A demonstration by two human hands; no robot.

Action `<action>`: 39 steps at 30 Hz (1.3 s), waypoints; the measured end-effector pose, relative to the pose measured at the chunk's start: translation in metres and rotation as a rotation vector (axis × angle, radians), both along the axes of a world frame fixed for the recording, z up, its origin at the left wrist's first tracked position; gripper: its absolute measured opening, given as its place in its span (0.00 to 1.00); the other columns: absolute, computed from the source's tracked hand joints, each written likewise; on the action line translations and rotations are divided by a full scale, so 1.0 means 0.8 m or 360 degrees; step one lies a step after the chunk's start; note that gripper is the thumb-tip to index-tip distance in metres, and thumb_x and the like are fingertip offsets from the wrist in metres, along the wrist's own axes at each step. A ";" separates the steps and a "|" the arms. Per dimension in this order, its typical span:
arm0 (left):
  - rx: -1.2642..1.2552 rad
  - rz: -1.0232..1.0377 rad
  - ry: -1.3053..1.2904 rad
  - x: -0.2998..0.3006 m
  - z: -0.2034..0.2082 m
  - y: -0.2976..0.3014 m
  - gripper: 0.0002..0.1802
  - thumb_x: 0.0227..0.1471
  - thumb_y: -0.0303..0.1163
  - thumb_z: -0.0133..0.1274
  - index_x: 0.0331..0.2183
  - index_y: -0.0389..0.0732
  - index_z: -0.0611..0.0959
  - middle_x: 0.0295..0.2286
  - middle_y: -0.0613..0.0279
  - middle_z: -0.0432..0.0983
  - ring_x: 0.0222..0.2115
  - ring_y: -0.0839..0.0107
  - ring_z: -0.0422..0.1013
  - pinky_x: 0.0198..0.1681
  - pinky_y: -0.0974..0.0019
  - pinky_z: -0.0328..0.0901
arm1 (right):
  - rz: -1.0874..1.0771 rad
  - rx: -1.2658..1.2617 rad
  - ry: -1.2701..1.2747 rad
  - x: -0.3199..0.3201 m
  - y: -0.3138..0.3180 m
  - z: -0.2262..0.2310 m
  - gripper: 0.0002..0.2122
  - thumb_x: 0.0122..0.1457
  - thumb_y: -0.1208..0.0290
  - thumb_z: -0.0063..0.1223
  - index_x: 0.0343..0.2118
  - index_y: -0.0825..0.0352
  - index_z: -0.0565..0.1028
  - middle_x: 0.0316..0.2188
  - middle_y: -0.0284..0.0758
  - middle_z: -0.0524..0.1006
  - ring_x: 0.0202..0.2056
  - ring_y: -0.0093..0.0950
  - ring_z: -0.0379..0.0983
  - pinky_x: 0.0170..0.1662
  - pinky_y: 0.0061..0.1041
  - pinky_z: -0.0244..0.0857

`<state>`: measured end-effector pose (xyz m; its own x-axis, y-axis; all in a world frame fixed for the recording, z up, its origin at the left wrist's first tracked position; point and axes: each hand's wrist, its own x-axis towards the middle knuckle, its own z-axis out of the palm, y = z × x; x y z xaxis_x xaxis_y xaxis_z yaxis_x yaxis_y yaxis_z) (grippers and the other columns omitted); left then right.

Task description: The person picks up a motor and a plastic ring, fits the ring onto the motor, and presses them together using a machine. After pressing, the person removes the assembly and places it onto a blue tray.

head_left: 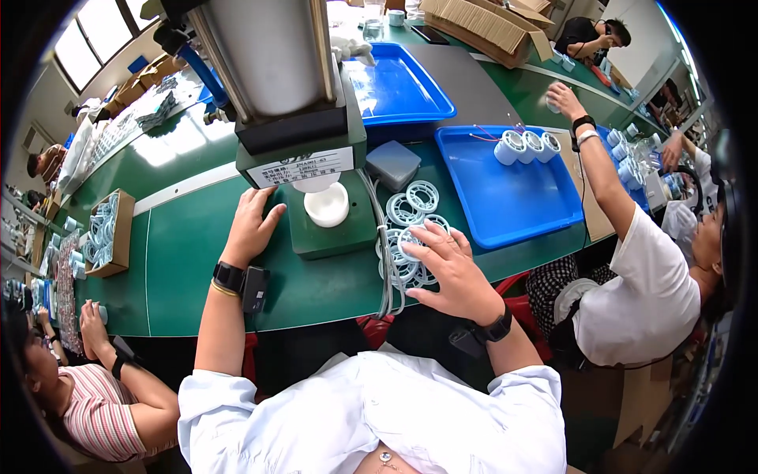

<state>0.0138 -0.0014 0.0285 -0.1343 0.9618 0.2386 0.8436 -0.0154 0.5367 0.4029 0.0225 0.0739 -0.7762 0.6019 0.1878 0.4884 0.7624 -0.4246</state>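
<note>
My left hand [254, 225] rests at the left side of a green bench press [332, 237], its fingers stretched out and holding nothing. On the press base, below the press head, sits a white round cup-shaped fixture [326, 207]. My right hand [444, 265] is over a loose pile of light blue plastic rings [404, 209], to the right of the press. Its fingers are spread; the fingertips reach over one ring, and whether they touch it I cannot tell. Part of the pile is hidden beneath that hand.
Grey cables [377, 237] run down beside the press. Behind the rings stands a grey box [393, 166]. A blue tray [513, 213] at right holds three light blue cylinders [527, 147] with thin wires. Another blue tray [395, 110] lies farther back. Co-workers sit on both sides.
</note>
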 end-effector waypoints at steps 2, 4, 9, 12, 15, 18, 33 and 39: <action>0.0136 -0.0085 0.0058 0.000 0.006 0.005 0.25 0.60 0.38 0.53 0.53 0.32 0.73 0.51 0.47 0.70 0.54 0.51 0.64 0.59 0.60 0.58 | -0.0024 0.0035 0.0030 -0.013 -0.007 -0.006 0.29 0.56 0.62 0.58 0.61 0.56 0.66 0.63 0.36 0.62 0.67 0.37 0.51 0.68 0.42 0.36; 0.0102 -0.0083 0.0037 -0.001 0.004 0.003 0.25 0.59 0.38 0.53 0.53 0.33 0.73 0.51 0.47 0.70 0.54 0.51 0.64 0.59 0.59 0.58 | -0.0037 0.0069 0.0048 -0.016 -0.009 -0.010 0.29 0.57 0.60 0.58 0.62 0.55 0.65 0.64 0.35 0.62 0.68 0.36 0.49 0.68 0.43 0.35; 0.0067 -0.0111 0.0015 0.000 0.002 -0.007 0.25 0.59 0.38 0.53 0.53 0.34 0.73 0.52 0.47 0.69 0.56 0.52 0.62 0.60 0.58 0.57 | -0.0106 0.0212 -0.0169 -0.020 0.022 -0.049 0.30 0.60 0.51 0.52 0.64 0.54 0.62 0.66 0.34 0.57 0.69 0.36 0.46 0.68 0.45 0.32; 0.0088 -0.0120 0.0036 -0.001 0.002 -0.007 0.25 0.58 0.38 0.53 0.53 0.35 0.74 0.52 0.47 0.69 0.56 0.52 0.62 0.60 0.57 0.57 | -0.0200 0.0332 -0.0179 -0.025 0.036 -0.054 0.30 0.61 0.47 0.49 0.65 0.53 0.61 0.67 0.33 0.56 0.69 0.36 0.45 0.68 0.45 0.31; 0.0114 -0.0126 0.0069 -0.002 -0.001 -0.007 0.25 0.58 0.38 0.54 0.53 0.36 0.74 0.52 0.47 0.69 0.56 0.51 0.62 0.60 0.57 0.57 | -0.0204 0.0320 -0.0182 -0.032 0.048 -0.053 0.29 0.63 0.49 0.47 0.65 0.53 0.60 0.67 0.34 0.55 0.69 0.37 0.44 0.68 0.46 0.31; 0.0113 -0.0131 0.0046 -0.005 -0.002 -0.008 0.25 0.58 0.38 0.54 0.53 0.36 0.74 0.52 0.47 0.69 0.55 0.51 0.62 0.60 0.57 0.57 | -0.0163 0.0251 0.0005 -0.036 0.057 -0.032 0.27 0.64 0.50 0.46 0.64 0.54 0.62 0.67 0.36 0.55 0.69 0.38 0.45 0.68 0.44 0.34; -0.0064 -0.0211 0.0148 0.001 0.033 -0.027 0.28 0.54 0.38 0.57 0.54 0.38 0.74 0.51 0.47 0.69 0.54 0.50 0.62 0.59 0.55 0.58 | -0.0370 -0.0321 0.0839 -0.033 0.131 -0.035 0.07 0.62 0.72 0.52 0.36 0.70 0.77 0.30 0.33 0.78 0.32 0.21 0.72 0.38 0.21 0.65; 0.0012 -0.0291 0.0185 0.002 0.018 -0.017 0.28 0.52 0.38 0.58 0.53 0.39 0.74 0.51 0.47 0.70 0.55 0.50 0.62 0.60 0.53 0.57 | -0.0458 -0.0442 0.0893 -0.013 0.126 -0.035 0.07 0.63 0.72 0.50 0.36 0.71 0.76 0.30 0.33 0.78 0.34 0.22 0.73 0.39 0.21 0.66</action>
<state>0.0154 -0.0147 0.0431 0.0708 0.9658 0.2493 0.8826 -0.1771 0.4354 0.3927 0.1237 0.0457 -0.4088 0.8532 0.3238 0.3043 0.4620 -0.8331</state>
